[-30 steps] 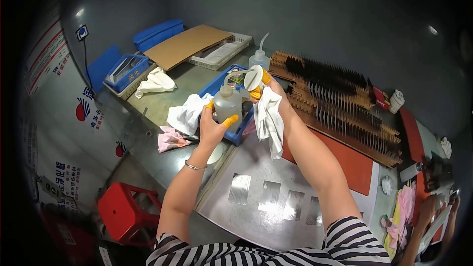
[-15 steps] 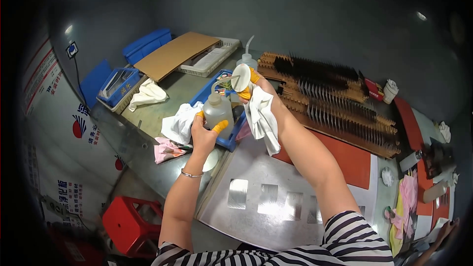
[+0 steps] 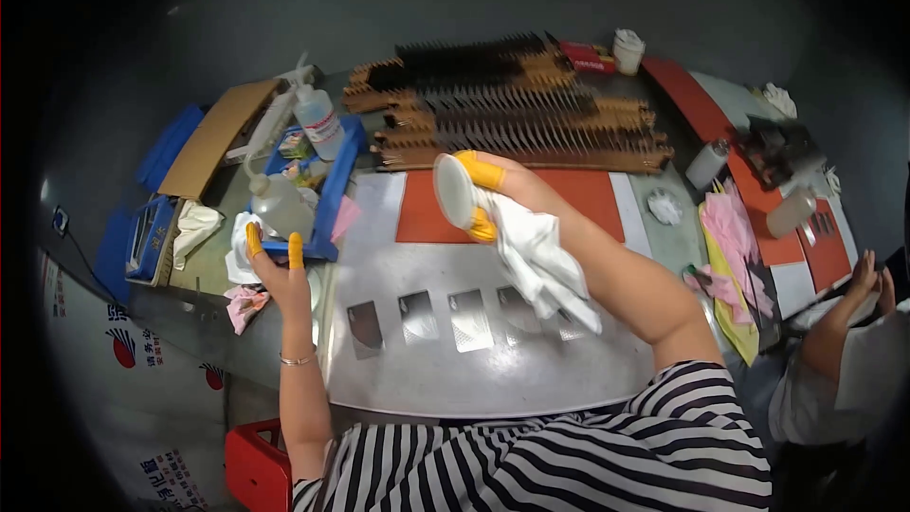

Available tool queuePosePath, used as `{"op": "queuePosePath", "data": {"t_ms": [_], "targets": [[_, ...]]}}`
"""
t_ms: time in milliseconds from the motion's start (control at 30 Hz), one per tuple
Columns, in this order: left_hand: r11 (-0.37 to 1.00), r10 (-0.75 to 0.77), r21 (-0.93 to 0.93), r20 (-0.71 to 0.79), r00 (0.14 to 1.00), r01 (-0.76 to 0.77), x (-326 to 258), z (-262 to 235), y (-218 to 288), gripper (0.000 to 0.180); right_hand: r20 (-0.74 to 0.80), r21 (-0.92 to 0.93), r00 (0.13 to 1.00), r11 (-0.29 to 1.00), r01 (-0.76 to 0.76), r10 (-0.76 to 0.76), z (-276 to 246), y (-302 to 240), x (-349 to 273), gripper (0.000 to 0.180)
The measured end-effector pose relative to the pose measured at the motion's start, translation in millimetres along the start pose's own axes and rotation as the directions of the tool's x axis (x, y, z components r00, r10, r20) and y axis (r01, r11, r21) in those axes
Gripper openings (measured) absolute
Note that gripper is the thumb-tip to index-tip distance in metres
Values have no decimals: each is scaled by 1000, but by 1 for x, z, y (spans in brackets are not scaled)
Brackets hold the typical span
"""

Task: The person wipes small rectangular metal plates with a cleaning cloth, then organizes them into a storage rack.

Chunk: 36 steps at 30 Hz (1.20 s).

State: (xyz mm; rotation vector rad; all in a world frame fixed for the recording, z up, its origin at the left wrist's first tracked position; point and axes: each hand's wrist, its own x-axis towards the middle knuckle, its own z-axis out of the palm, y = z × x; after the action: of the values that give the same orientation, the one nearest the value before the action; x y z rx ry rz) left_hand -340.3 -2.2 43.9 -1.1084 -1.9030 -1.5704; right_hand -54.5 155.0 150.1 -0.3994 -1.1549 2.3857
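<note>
My left hand (image 3: pixel 276 265), with yellow finger cots, has its thumb and fingers apart just in front of a translucent squeeze bottle (image 3: pixel 282 209) with a bent spout. That bottle stands at the near left end of a blue tray (image 3: pixel 338 199). My right hand (image 3: pixel 485 192), also in yellow finger cots, grips a small round white dish (image 3: pixel 455 192) by its rim, tilted over the worktable. A white cloth (image 3: pixel 545 261) hangs from the same hand. Below lie several thin metal plates (image 3: pixel 468 320) in a row on the grey table surface (image 3: pixel 408 379).
Behind the red mat (image 3: pixel 417 213) stand slotted wooden racks (image 3: pixel 531 123) holding dark thin plates. A second, labelled bottle (image 3: pixel 320 123) is at the tray. Pink and yellow cloths (image 3: pixel 730 237) lie at the right, where another person's hands (image 3: pixel 867 280) show. A red stool (image 3: pixel 258 465) stands lower left.
My left hand has let go of the squeeze bottle, which is now lower, at the tray. My right hand has carried the dish and cloth away from the spout, over the table. The view has swung right.
</note>
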Motion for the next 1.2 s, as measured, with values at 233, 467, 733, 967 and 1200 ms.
{"op": "queuePosePath", "data": {"t_ms": [233,467,733,967,1200], "targets": [[929,317,-369,776,545,-16,-146,18,177,51,-483,-389,870,914,-117,-94,-107,-27,-193,15],[852,523,-509,827,204,-121,-228,74,257,58,-397,-916,864,76,-393,-310,-184,23,-214,30],[859,483,-416,851,205,-298,-241,81,268,62,-373,-883,895,-204,-423,-243,-174,37,-153,36],[809,527,-445,838,139,-384,-236,83,274,65,-189,-962,949,-148,-231,-252,-195,44,-133,34],[773,510,-425,858,62,-471,-232,91,277,67,-244,-935,932,-190,-300,-268,-203,49,-130,27]]}}
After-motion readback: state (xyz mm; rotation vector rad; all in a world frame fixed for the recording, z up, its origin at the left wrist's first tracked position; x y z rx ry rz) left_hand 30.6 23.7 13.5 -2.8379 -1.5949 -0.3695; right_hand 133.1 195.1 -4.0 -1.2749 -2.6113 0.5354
